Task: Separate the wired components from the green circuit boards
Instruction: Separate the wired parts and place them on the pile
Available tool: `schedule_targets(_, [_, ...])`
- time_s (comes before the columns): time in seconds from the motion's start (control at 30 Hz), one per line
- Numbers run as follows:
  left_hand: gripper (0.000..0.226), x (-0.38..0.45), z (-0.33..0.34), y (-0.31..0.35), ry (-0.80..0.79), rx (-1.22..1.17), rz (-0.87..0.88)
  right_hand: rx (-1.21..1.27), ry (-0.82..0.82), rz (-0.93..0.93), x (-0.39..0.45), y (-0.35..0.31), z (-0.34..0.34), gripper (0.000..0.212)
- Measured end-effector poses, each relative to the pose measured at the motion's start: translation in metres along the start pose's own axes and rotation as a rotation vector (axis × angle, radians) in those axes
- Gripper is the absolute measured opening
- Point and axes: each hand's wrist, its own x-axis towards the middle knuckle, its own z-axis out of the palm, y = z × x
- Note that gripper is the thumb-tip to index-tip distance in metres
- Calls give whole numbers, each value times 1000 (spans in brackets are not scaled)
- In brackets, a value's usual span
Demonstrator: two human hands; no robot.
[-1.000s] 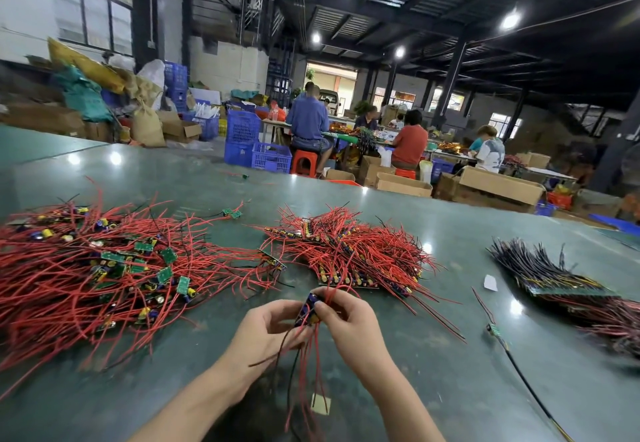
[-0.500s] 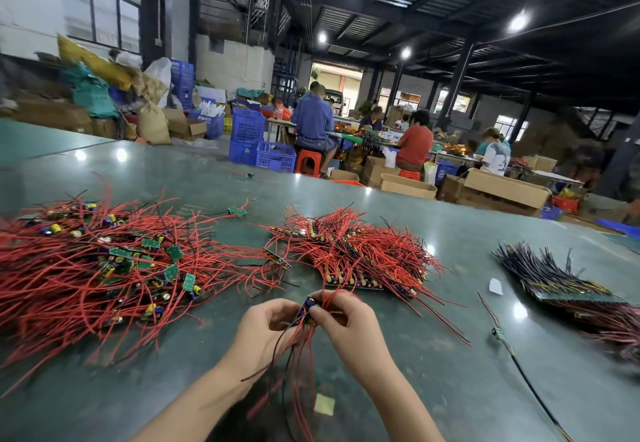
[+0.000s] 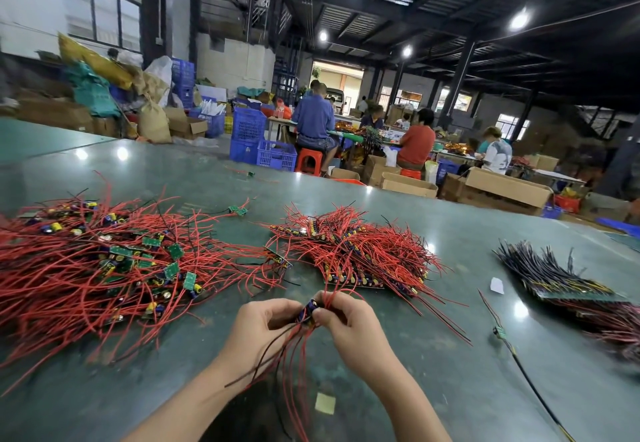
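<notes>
Green table under red-wired board piles, dark-wired stack, paper scraps

Spread across the left of the frame on the glossy green tabletop: a loose heap of red-wired small green circuit boards. At centre, just right of it, a tighter pile of red-wired board strips. Directly below that pile, at lower centre: left hand and right hand, touching, with a small blue-capped wired component between them. At far right, a stack of dark-wired boards. Behind, upper centre, blue plastic crates.
</notes>
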Motion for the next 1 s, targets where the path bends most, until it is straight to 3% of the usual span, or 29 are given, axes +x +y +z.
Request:
schedule_targets(0.07, [15,1,-1,-1,-8,38,-4,60,-44,32,0,-1,-2,16])
schedule_targets(0.17, [21,2,-5,-2,-19,89,1,200,-64,69,-1,-1,-7,21])
schedule_targets(0.37, [28,9,1,-1,30,78,-16,279,210,123,-1,1,-3,19])
schedule_targets(0.47, [17,7,2,-4,14,-66,-91,330,293,166,-1,2,2,20])
schedule_targets(0.53, [10,6,2,-2,16,-118,-88,554,332,248,1,3,4,16])
schedule_targets(0.67, [13,3,5,3,-54,27,-20,1093,445,494,4,4,5,10])
schedule_targets(0.8, [11,-2,3,6,-185,54,-20,1294,620,653,7,10,-6,10])
schedule_targets(1.0, [13,7,-13,9,-226,-17,-175,1361,796,631,8,18,-28,10])
